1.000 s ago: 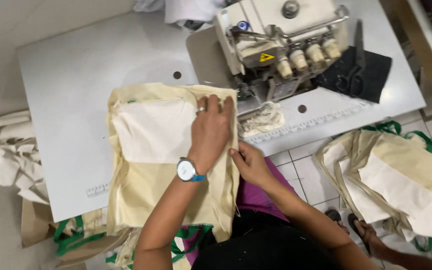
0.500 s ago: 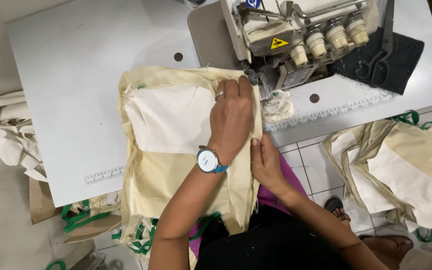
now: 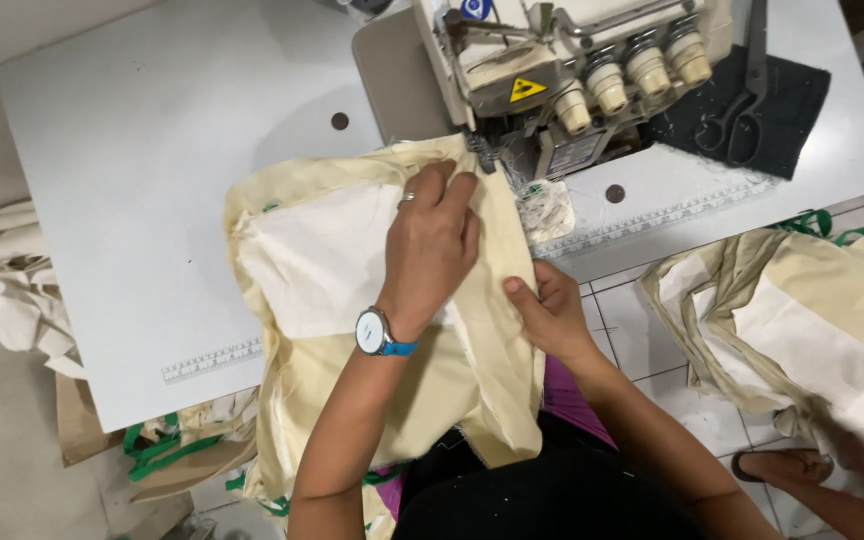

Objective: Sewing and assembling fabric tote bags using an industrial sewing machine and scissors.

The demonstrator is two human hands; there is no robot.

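Since the earlier picture, both hands and the cloth bag are closer to the sewing machine [image 3: 562,75], and the bag's top edge now sits right at the machine's foot.

The left hand [image 3: 432,245] lies flat on the cream cloth bag [image 3: 352,300], fingers stretched out and close together. It presses the bag down on the white table [image 3: 152,180] so the cloth stays smooth and does not slide. Its fingertips [image 3: 442,180] point at the foot, just beside it, which looks like a way to steer the edge in straight. A watch with a blue strap [image 3: 377,335] is on that wrist.

The right hand [image 3: 547,310] is at the table's near edge, on the right side of the bag. Its fingers are curled and the thumb sits on top, so it pinches a fold of the cloth. That grip seems to keep the side seam lined up and a bit tight.

Most of the bag lies on the table, and its bottom part hangs off the edge over the person's lap.

Scissors [image 3: 742,105] rest on a dark mat next to the machine, near enough to grab. A heap of other cream bags with green handles [image 3: 802,300] lies on the tiled floor to the right. More pale cloth [image 3: 2,270] is piled to the left of the table.
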